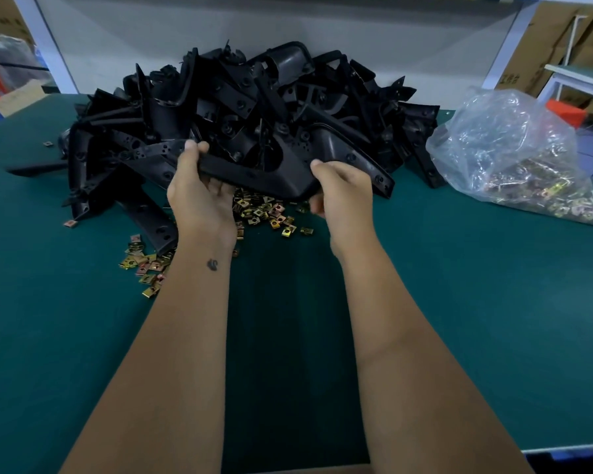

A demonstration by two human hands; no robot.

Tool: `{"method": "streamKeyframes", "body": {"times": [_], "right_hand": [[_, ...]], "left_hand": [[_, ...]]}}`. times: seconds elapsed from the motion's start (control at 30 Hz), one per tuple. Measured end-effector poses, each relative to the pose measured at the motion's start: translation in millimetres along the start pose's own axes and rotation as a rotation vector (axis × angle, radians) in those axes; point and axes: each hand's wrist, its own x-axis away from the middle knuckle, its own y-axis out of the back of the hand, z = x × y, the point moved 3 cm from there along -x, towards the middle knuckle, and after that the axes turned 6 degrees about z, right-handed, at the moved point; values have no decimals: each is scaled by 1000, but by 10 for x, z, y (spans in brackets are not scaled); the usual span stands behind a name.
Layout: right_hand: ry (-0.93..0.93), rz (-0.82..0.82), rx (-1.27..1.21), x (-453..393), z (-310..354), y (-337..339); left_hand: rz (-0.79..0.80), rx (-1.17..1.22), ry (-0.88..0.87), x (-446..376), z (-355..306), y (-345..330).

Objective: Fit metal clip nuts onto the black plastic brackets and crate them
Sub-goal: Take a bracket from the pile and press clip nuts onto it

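- Two hands hold one black bracket (281, 176) above the tabletop (459, 302), just near of the big pile.
- Your left hand (199, 189) grips the bracket's left end: fingertips curl over its far edge, and the palm lies under it.
- Your right hand (343, 189) grips the bracket's right part, thumb on top and the other fingers curled beneath; you cannot tell whether those fingers also hold a nut.
- Your held bracket runs left to right, tilted, and its right arm reaches past your right hand toward the bag.
- Many more brackets lie heaped in a pile (247, 107) at the far middle of the tabletop, tangled and pointing every way.
- One long bracket (148, 217) sticks out of the pile's near left side, flat on the tabletop beside your left wrist.
- Loose clip nuts (271, 213), gold and coppery, lie scattered under and just near of the held bracket, between your two wrists.
- Another scatter of nuts (144, 265) lies left of your left forearm, touching the long bracket's near end.
- Single nuts lie apart at the left: one (70, 224) near the pile's edge, one (48, 143) farther off.
- Your clear plastic bag (514, 155) of more nuts rests at the far right, just beside the pile.
- Cardboard boxes (545, 39) stand beyond the tabletop at the far right.
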Motion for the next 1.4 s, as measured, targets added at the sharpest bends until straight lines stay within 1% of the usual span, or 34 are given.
{"method": "streamKeyframes", "body": {"times": [0.03,0.1,0.17,0.23,0.3,0.33,0.37,0.43,0.53,0.6,0.7,0.83,0.93,1.03,1.1,1.2,1.27,1.4], "right_hand": [[-33,13,-65,-7,-10,-24],[-66,47,-167,0,-9,-91],[-66,105,-179,10,-20,-165],[-59,157,-146,25,-41,-229],[-68,122,-94,17,-71,-236],[-60,77,-8,9,-84,-211],[-46,37,131,4,-95,-177],[-39,34,454,11,-126,-129],[-89,193,804,46,-164,-175],[-85,266,915,48,-166,-213],[-110,290,822,32,-175,-199],[-140,265,687,13,-210,-167],[-113,118,488,-23,-207,-135],[-111,-40,158,-53,-196,-63],[-128,-99,-57,-57,-184,-14],[-163,-99,-316,-58,-169,17],[-172,-76,-437,-51,-154,14],[-159,-41,-521,-37,-122,0]], "left_hand": [[49,-37,15,0,10,-26],[152,-205,59,22,46,-87],[226,-348,121,76,117,-133],[220,-379,142,117,162,-149],[162,-375,111,111,149,-129],[131,-352,100,88,138,-111],[109,-318,95,63,125,-91],[86,-283,96,20,114,-51],[57,-346,89,-1,137,-28],[48,-368,107,-1,172,-36],[85,-355,138,10,222,-72],[142,-319,105,32,232,-109],[178,-221,121,32,248,-138],[194,-110,213,58,329,-166],[197,-86,277,75,389,-184],[196,-122,323,104,446,-211],[189,-144,338,120,467,-221],[208,-172,348,133,473,-232]]}}
